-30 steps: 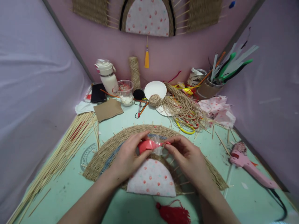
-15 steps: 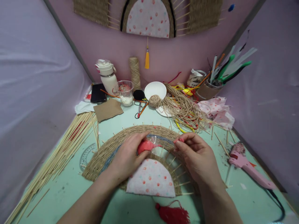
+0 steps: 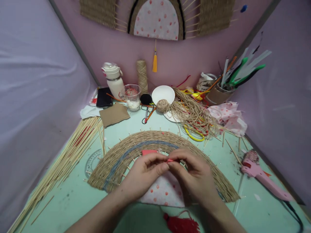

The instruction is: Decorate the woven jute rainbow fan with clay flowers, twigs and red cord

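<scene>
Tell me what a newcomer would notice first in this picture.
Probably the woven arc with its blue band, in the middle of the table, and the left hand and right hand meeting inside its curve at a small pink piece. Next, perhaps the pink glue gun at the right and the dotted half-circle on the wall at the top.

No lettering or number can be read. The protractor (image 3: 90, 160) bears fine scale marks, too small to make out.
</scene>
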